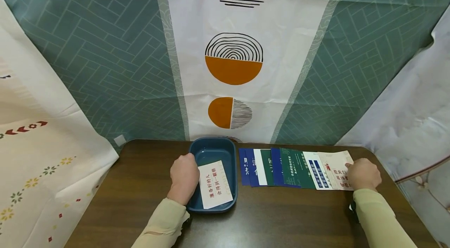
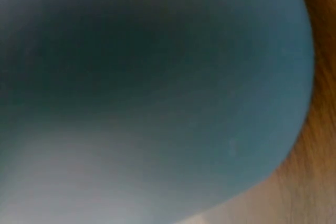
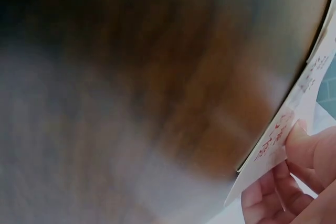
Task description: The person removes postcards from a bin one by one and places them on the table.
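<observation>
A deep blue plastic tray (image 1: 234, 170) stands on the table, with a white card (image 1: 215, 185) with red writing lying slanted inside it. At the tray's left rim, my left hand (image 1: 184, 177) is curled and grips the edge; its fingertips are hidden in the head view. The left wrist view is filled by the blurred tray wall (image 2: 252, 93). My right hand (image 1: 363, 174) pinches the cream card (image 1: 335, 166) with red print at the right end of a card row. In the right wrist view, the thumb lies on the card (image 3: 270, 142) and the fingers are curled below.
Several overlapping cards in blue, green and white, such as a green card (image 1: 294, 166), lie right of the tray. The brown wooden table (image 1: 281, 220) meets a patterned curtain (image 1: 232, 123) at its back edge. Pale cloth (image 1: 38, 154) hangs at the left.
</observation>
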A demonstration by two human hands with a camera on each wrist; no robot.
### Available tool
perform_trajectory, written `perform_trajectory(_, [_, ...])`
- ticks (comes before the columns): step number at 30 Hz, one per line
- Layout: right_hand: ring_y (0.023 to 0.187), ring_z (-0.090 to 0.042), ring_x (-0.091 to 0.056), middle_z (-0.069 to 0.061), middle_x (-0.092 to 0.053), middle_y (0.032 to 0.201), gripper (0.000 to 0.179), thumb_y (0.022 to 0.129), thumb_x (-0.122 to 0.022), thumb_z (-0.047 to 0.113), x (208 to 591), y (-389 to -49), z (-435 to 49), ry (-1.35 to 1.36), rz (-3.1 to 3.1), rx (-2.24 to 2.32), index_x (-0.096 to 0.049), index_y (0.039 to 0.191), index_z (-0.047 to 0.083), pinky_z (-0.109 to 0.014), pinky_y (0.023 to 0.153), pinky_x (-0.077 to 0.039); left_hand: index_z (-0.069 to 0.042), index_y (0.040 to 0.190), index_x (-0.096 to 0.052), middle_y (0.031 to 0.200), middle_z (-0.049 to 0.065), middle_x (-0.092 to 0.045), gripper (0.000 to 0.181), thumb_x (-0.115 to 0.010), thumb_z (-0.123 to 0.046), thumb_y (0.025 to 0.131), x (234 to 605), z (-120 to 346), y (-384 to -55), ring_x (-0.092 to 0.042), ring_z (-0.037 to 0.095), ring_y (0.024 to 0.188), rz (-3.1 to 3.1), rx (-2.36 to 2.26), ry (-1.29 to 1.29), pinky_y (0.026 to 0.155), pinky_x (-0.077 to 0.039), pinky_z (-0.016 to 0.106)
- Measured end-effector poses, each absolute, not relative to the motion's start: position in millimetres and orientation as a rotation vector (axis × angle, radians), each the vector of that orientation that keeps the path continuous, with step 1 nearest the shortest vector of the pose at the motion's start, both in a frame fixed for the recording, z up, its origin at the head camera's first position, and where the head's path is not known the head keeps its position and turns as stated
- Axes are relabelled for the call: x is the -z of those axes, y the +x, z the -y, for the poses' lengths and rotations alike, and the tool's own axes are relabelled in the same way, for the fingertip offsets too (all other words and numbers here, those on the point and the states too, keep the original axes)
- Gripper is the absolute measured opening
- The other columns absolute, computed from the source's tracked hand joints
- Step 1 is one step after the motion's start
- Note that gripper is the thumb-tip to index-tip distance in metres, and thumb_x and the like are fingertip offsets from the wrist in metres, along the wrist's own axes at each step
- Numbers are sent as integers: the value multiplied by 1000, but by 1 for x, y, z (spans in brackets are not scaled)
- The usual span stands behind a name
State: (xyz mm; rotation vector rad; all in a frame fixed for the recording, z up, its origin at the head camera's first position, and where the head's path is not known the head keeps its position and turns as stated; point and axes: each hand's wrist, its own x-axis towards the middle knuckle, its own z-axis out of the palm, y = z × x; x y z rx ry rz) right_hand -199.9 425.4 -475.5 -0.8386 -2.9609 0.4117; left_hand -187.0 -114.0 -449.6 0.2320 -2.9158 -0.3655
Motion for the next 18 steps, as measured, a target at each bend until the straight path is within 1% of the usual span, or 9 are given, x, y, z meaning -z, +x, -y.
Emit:
perform_trajectory(4, [77, -53, -57, -39, -58, 94, 47, 88, -57, 32, 476, -199, -427, -808, 2957, -407, -60, 97, -14, -47, 47, -41, 3, 88, -69, 75, 19, -68, 14, -64, -8, 81, 449, 113, -187, -63, 29, 56, 2926, 367, 234, 41, -48, 41])
perform_trajectory(6, [76, -53, -57, -40, -58, 93, 46, 90, -53, 29, 477, -197, -428, -791, 2967, -407, -60, 97, -16, -48, 47, -42, 3, 88, -69, 76, 19, -68, 13, -63, -8, 81, 450, 112, -187, -63, 29, 57, 2938, 367, 244, 40, -47, 41])
perform_trajectory(8, [78, -54, -55, -41, -56, 94, 47, 91, -48, 28, 478, -196, -428, -778, 2980, -407, -58, 99, -18, -50, 49, -42, 3, 88, -69, 76, 19, -68, 13, -63, -7, 81, 450, 111, -187, -63, 28, 58, 2946, 363, 249, 39, -46, 41])
perform_trajectory(9, [81, -55, -54, -42, -55, 95, 48, 92, -46, 27, 478, -196, -426, -779, 2980, -405, -56, 101, -19, -52, 51, -43, 2, 88, -68, 76, 19, -68, 13, -62, -7, 82, 450, 111, -187, -63, 28, 58, 2950, 360, 252, 39, -46, 40])
perform_trajectory(11, [89, -57, -49, -42, -51, 100, 50, 93, -43, 27, 477, -196, -418, -779, 2961, -419, -52, 107, -20, -57, 60, -43, 3, 88, -68, 76, 19, -68, 13, -62, -7, 82, 450, 110, -187, -63, 27, 57, 2955, 360, 258, 38, -46, 40])
perform_trajectory(13, [98, -58, -44, -41, -47, 107, 50, 93, -43, 26, 473, -198, -405, -751, 2920, -431, -48, 113, -19, -62, 70, -40, 3, 87, -68, 75, 19, -68, 12, -63, -7, 82, 449, 111, -186, -63, 27, 56, 2948, 355, 251, 39, -46, 40])
perform_trajectory(15, [104, -58, -40, -40, -45, 112, 49, 92, -45, 25, 466, -201, -386, -676, 2854, -443, -46, 117, -18, -65, 78, -36, 3, 87, -68, 74, 18, -68, 12, -63, -7, 82, 448, 111, -186, -62, 27, 55, 2938, 351, 246, 38, -46, 39])
perform_trajectory(18, [105, -57, -41, -38, -47, 116, 49, 91, -51, 24, 452, -208, -355, -491, 2752, -449, -48, 119, -16, -66, 81, -35, 3, 86, -69, 73, 19, -67, 12, -63, -7, 82, 447, 113, -186, -62, 27, 55, 2923, 344, 235, 38, -46, 39])
